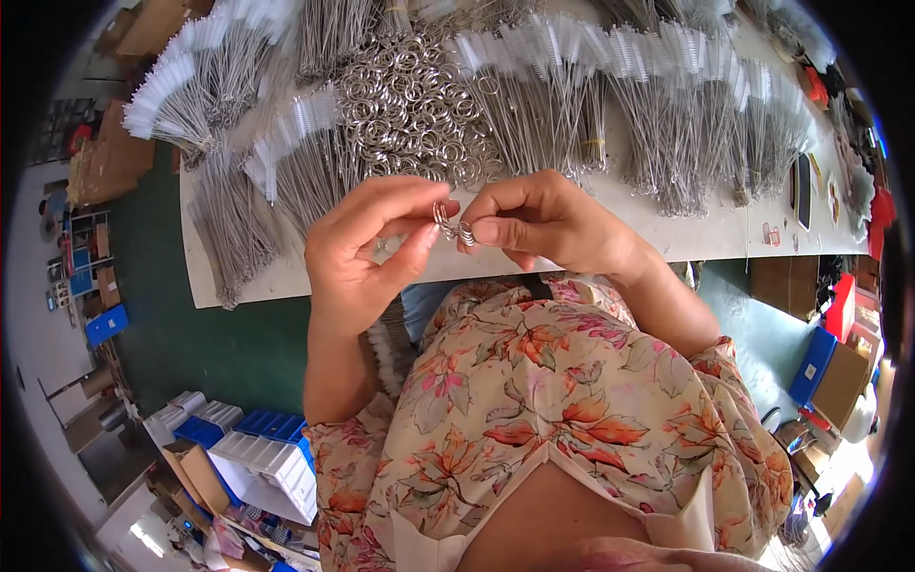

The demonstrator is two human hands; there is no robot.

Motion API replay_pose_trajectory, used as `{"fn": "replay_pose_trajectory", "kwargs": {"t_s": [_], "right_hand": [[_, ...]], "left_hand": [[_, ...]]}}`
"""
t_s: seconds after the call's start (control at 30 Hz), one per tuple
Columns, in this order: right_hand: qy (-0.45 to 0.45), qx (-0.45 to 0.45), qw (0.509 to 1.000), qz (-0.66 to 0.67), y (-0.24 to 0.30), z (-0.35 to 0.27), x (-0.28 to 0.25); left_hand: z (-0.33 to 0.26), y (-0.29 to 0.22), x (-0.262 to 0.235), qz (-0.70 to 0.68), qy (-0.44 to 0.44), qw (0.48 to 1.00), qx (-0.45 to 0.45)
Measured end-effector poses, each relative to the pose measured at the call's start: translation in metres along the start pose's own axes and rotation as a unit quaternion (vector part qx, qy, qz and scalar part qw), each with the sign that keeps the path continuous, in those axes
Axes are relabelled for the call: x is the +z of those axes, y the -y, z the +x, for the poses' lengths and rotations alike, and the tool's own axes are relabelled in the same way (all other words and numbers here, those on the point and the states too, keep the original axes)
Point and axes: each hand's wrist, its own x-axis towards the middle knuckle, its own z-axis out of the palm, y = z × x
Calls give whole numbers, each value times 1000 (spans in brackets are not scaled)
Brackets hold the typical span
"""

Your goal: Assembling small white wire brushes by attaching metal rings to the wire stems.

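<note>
My left hand (367, 238) and right hand (538, 221) pinch small metal rings (456, 227) between closed fingertips, above the table's (705, 238) near edge. Blue and white bins (253, 448) sit on the floor; I cannot tell their contents.

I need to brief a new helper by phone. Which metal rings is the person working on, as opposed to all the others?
Start at the long white table, with its heap of loose metal rings. Come down to its near edge, where the left hand and right hand meet. The held rings are pinched between their fingertips, lifted clear of the heap.
</note>
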Motion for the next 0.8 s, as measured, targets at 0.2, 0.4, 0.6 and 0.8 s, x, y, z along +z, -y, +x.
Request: {"fn": "replay_pose_trajectory", "kwargs": {"t_s": [0.2,0.4,0.6,0.8], "right_hand": [[-94,-105,989,47,23,-3,9],[-134,-146,979,56,47,-2,20],[-67,-142,987,24,55,-2,10],[-113,-198,973,-18,49,-3,15]], "left_hand": [[7,-20,16,57,-119,986,105],[19,-29,12,151,-117,961,198],[21,-45,-1,124,-47,978,160],[31,-54,-4,100,-33,991,83]]}}
